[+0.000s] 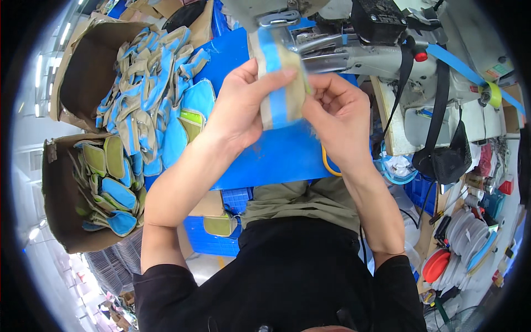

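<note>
Fabric piece, one (280, 110): beige with a blue lengthwise stripe, held upper centre of the frame, above the blue desk (243, 166); its upper end is set near the machine's metal fitting.

Left hand, one (240, 105): grip closed on the fabric piece, thumb laid across its face; the fingers behind are hidden.

Right hand, one (340, 113): grip narrow, the right edge of the fabric piece pinched between thumb and bent fingers.

Machine, one (354, 60): pale grey, seen at upper centre and upper right.

Strips, one heap (146, 83): beige and blue, tangled, piled at upper left beside an open cardboard box (83, 72).

Pads, many (116, 193): green and blue, stacked loosely in a second cardboard box (58, 193), left of frame.

Yellow loop, one (329, 163): partly covered by the right forearm.

Blue strap, one (456, 65): passed through a yellow-green ring (491, 95), upper right.

Discs, several (464, 238): white, with one red disc (437, 265), lower right.
</note>
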The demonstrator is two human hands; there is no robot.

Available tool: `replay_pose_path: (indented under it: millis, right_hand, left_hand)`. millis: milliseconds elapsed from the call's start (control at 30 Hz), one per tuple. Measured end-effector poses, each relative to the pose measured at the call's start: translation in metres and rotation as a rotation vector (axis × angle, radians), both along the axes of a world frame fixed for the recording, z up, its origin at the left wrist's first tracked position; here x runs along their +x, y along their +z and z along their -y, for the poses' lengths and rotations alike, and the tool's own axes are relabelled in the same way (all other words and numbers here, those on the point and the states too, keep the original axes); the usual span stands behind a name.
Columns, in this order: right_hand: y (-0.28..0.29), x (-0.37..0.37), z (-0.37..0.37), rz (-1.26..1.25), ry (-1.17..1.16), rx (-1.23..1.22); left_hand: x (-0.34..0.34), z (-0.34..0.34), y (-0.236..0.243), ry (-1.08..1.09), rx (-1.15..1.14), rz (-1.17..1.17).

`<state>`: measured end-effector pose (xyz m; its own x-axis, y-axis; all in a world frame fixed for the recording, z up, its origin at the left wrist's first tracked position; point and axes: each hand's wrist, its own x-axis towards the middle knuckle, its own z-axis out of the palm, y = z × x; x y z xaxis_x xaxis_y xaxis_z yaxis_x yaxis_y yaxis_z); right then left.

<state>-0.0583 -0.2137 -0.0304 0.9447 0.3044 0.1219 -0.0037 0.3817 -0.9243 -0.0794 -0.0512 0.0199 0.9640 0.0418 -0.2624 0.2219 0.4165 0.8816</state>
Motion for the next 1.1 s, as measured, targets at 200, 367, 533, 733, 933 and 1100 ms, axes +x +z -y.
replay_pose_path:
  millis: [200, 367, 533, 733, 933, 1100]
  right_hand:
    - [0.001, 0.008, -0.005, 0.015, -0.003, -0.016]
    - [0.001, 0.008, -0.008, 0.017, -0.023, 0.034]
    - [0.003, 0.009, -0.008, 0.006, -0.067, -0.024]
    - [-0.008, 0.006, 0.000, 0.093, -0.101, 0.004]
    - [-0.027, 0.001, 0.002, 0.147, -0.171, -0.010]
    - [-0.035, -0.008, 0.000, 0.144, -0.160, -0.073]
  left_hand:
    - [0.010, -0.005, -0.002, -0.010, 0.006, 0.023]
    - [0.013, -0.007, 0.001, -0.011, 0.042, 0.007]
    - [0.024, -0.011, 0.006, -0.044, 0.097, 0.013]
    - [0.009, -0.019, 0.001, -0.092, 0.334, 0.193]
    - [0.013, -0.033, -0.002, -0.125, 0.500, 0.340]
    - [0.016, -0.040, -0.009, -0.148, 0.542, 0.388]
